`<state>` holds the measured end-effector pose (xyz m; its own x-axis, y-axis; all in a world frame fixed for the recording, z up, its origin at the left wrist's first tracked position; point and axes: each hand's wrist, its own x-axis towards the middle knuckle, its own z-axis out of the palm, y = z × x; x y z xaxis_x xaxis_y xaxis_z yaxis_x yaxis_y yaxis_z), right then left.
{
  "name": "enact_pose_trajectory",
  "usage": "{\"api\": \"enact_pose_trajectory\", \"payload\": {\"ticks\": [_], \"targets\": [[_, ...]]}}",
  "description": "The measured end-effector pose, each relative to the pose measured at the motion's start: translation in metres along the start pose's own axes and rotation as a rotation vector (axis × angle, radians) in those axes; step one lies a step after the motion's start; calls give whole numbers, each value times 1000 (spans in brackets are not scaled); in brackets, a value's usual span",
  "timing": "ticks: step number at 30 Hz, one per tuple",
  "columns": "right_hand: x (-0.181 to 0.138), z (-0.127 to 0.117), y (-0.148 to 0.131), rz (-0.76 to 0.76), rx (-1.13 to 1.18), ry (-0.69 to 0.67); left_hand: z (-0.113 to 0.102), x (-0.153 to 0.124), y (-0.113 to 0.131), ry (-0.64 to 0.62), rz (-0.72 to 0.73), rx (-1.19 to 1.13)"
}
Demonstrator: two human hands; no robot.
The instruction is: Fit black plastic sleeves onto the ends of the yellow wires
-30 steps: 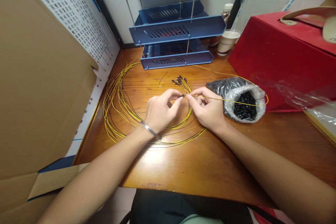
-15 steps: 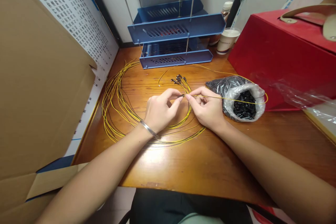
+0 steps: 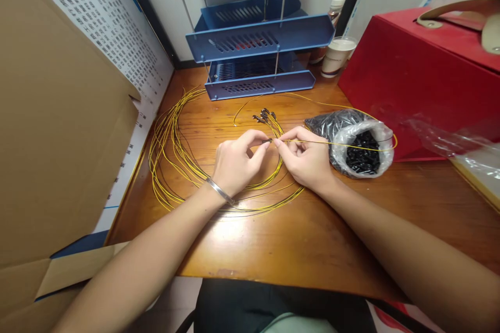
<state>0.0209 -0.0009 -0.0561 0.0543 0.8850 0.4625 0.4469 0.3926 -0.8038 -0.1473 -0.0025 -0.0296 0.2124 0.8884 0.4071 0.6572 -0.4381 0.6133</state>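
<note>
Well, the small black piece (image 3: pixel 267 140) is mostly hidden, pinched by the left hand (image 3: pixel 237 161) over the desk (image 3: pixel 265 255); just beside, the right hand (image 3: pixel 307 160) pinches a yellow wire (image 3: pixel 346 145), its tip unclear. Behind, a blue rack (image 3: pixel 295 36) is cut off.

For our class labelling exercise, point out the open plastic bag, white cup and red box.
Open plastic bag (image 3: pixel 339 158), head view, its pale rim.
White cup (image 3: pixel 333 60), head view, its side wall.
Red box (image 3: pixel 406 78), head view, its front face.
</note>
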Motion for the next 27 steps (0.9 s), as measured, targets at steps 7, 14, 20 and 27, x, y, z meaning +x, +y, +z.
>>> {"api": "enact_pose_trajectory", "payload": {"ticks": [7,14,20,27], "targets": [[0,0,-1,-14,15,-5,-1,1,-1,-21,-1,-15],[0,1,0,-7,31,-15,1,0,-2,-26,5,-87],[1,-1,-3,22,34,-45,2,0,-3,-27,3,-89],[1,-1,-1,38,70,-33,2,1,-4,-4,-15,-91]]}}
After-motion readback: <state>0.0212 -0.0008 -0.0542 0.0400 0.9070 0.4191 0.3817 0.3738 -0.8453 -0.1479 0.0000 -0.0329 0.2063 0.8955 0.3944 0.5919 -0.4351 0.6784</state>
